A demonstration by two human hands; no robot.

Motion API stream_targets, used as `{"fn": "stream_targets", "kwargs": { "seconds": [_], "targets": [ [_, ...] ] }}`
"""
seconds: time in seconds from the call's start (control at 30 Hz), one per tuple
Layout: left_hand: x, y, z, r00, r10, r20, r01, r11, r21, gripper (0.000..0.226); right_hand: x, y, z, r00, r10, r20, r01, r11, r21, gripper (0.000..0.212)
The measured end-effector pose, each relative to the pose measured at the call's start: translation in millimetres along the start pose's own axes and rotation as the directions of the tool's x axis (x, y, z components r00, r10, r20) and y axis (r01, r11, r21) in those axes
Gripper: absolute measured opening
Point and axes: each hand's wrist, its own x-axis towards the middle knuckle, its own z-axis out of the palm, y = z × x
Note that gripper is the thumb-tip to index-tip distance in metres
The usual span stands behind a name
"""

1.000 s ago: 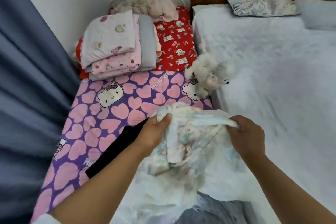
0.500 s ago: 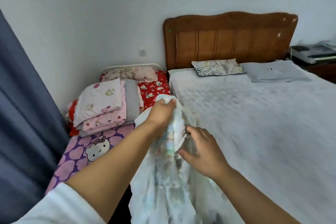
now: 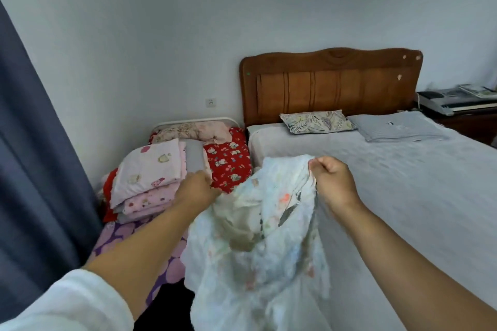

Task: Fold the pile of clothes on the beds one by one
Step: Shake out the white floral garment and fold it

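A thin white garment (image 3: pixel 258 255) with a faint coloured print hangs in the air in front of me, held up by its top edge. My left hand (image 3: pixel 195 191) grips the left part of that edge. My right hand (image 3: pixel 332 180) pinches the right corner, higher up. The cloth sags between the hands and falls out of the frame at the bottom. A black garment (image 3: pixel 166 303) lies on the small bed below, partly hidden by the white one.
The small bed (image 3: pixel 123 236) with a purple heart sheet carries a stack of folded bedding (image 3: pixel 150 180) and a red blanket (image 3: pixel 228 161). The large grey bed (image 3: pixel 403 196) on the right has a leaf-print pillow (image 3: pixel 317 121) and a folded grey cloth (image 3: pixel 398 127). A blue curtain (image 3: pixel 35 169) hangs left.
My hands have spread apart, opening the garment's top edge between them. My right hand has risen from the cloth's middle to its top right corner. The view has tilted upward.
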Motion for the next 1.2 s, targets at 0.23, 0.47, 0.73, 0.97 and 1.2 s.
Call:
{"fn": "stream_targets", "kwargs": {
  "seconds": [0.23, 0.47, 0.73, 0.97, 1.2],
  "targets": [
    [-55.7, 74.4, 25.9, 0.898, 0.367, 0.242, -0.216, 0.848, -0.485, 0.048, -1.0, -9.3, 18.4, 0.997, -0.06, 0.056, 0.06, 0.998, 0.0, 0.017],
    [-49.7, 93.2, 40.7, 0.957, 0.188, 0.22, -0.022, 0.807, -0.59, 0.024, 3.0, 14.0, -7.8, 0.998, 0.052, 0.032, -0.055, 0.996, 0.075, 0.021],
    [-35.8, 137.2, 21.1, 0.968, 0.128, 0.216, 0.082, 0.651, -0.755, 0.021, -18.9, 0.4, -9.6, 0.998, 0.006, 0.058, -0.003, 0.999, -0.049, 0.049],
    [-33.0, 142.0, -2.5, 0.962, 0.231, 0.145, 0.001, 0.528, -0.849, 0.011, -25.9, -22.6, -6.1, 0.921, 0.137, 0.364, -0.205, 0.966, 0.157, 0.018],
    [-44.3, 95.8, 15.6, 0.95, 0.26, 0.171, -0.017, 0.593, -0.805, 0.022, -16.5, -34.7, -12.7, 0.876, 0.308, 0.371, -0.431, 0.845, 0.317, 0.015]
  ]
}}
